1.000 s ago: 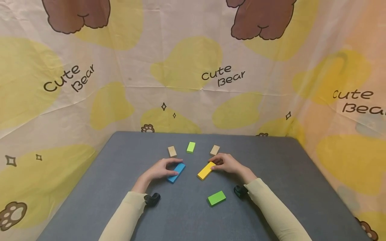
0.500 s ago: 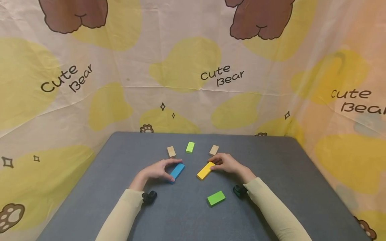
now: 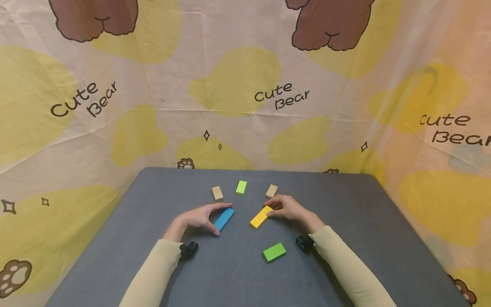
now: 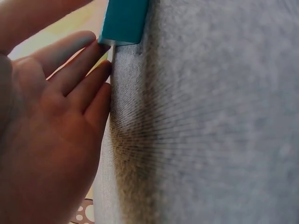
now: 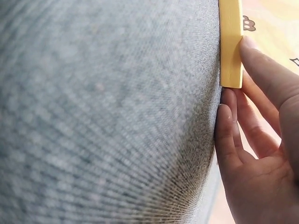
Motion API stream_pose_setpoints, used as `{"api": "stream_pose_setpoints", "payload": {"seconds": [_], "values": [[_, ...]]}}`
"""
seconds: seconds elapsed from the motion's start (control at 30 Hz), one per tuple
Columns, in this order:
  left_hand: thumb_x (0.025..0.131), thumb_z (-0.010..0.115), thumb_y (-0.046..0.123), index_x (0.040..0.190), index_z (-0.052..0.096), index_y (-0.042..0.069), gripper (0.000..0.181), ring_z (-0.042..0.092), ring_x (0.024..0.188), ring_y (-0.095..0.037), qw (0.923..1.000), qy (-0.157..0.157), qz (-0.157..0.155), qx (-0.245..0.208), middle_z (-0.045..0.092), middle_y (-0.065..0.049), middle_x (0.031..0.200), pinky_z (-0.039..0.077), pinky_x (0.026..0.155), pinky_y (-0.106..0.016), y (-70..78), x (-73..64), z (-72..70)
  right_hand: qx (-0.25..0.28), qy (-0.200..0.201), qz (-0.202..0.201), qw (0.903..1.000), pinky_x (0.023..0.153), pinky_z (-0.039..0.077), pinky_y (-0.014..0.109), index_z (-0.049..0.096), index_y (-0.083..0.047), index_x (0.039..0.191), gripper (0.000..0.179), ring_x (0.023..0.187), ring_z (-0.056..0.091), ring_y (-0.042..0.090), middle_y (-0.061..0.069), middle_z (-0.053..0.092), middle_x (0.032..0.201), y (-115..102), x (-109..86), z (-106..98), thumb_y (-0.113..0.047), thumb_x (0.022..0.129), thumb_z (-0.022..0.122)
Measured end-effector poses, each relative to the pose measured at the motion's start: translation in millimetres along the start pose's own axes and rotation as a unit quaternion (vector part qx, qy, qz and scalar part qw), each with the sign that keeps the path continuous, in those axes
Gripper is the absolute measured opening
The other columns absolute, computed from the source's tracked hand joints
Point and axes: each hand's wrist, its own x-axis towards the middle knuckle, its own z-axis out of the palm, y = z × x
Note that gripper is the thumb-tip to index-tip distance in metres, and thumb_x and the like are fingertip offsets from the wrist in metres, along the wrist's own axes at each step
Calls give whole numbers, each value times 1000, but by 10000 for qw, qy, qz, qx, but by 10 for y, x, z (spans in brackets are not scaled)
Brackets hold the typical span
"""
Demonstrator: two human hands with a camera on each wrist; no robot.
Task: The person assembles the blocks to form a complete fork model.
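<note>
Over the blue block [image 3: 224, 219], which lies flat and slanted on the table, my left hand [image 3: 199, 216] spreads thumb and index finger. The thumb touches its near end and the index fingertip is beside its far end. In the left wrist view the other fingers lie fairly straight by the teal-blue block [image 4: 125, 21], with the thumb running out of frame. My right hand [image 3: 289, 208] pinches the yellow block [image 3: 261, 218] at its far right end, thumb on it and index finger behind. The right wrist view has the thumb tip against the yellow block [image 5: 231, 51].
Two tan blocks [image 3: 217, 193] and a light green block [image 3: 241, 187] lie beyond the hands, the light green one between the tan ones. Nearer to me lies a green block [image 3: 274, 252]. A printed cloth [image 3: 230, 81] rises behind the grey table [image 3: 230, 273].
My left thumb has slid from the top of the blue block to its near end, and the left forearm has shifted slightly left. The right hand stays on the yellow block.
</note>
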Motion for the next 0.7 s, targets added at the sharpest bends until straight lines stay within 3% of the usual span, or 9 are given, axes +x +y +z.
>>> {"api": "stream_pose_setpoints", "payload": {"seconds": [0.5, 0.7], "values": [[71, 85, 27, 148, 37, 32, 91, 33, 142, -28, 9998, 178, -27, -65, 31, -1, 159, 30, 112, -59, -7, -18, 35, 42, -32, -67, 10000, 91, 57, 34, 66, -10, 123, 41, 109, 66, 24, 9, 68, 120, 6, -1, 6, -27, 85, 73], [69, 86, 32, 147, 39, 32, 90, 35, 141, -27, 9993, 381, -7, 61, 34, -1, 158, 32, 112, -57, -22, -21, 55, 169, -17, -102, 9998, 91, 57, 35, 66, -9, 122, 41, 109, 67, 26, 11, 68, 120, -2, -9, 20, -28, 86, 72]]}}
